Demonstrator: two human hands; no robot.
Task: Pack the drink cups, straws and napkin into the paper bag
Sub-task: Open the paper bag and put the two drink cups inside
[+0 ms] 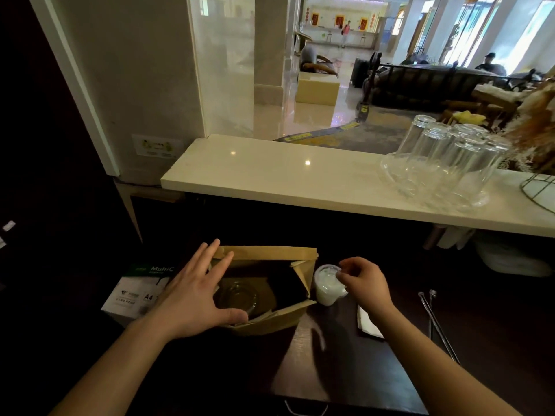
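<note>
- The dark table (345, 370) filled the nearest part of the view, with both bare forearms reaching forward over it.
- A folded white napkin (368, 324) lay flat on the table, just beside the right wrist, and two thin straws (437, 322) lay further right, well apart from either hand.
- The left hand (192, 298) was spread wide, fingers (210, 253) apart, resting against the left edge of the open paper bag (270, 321), its thumb at the near rim.
- Inside the bag a clear lidded cup (238, 297) sat at the bottom, just beside the left palm.
- The right hand (365, 283) had its fingers curled together on the rim of a white drink cup (327, 285), which stood on the table just outside the bag's right flap.
- A box of A4 paper (138, 291) sat left of the bag.
- Farther off, upturned glasses (441, 163) stood on the pale counter (270, 172).
</note>
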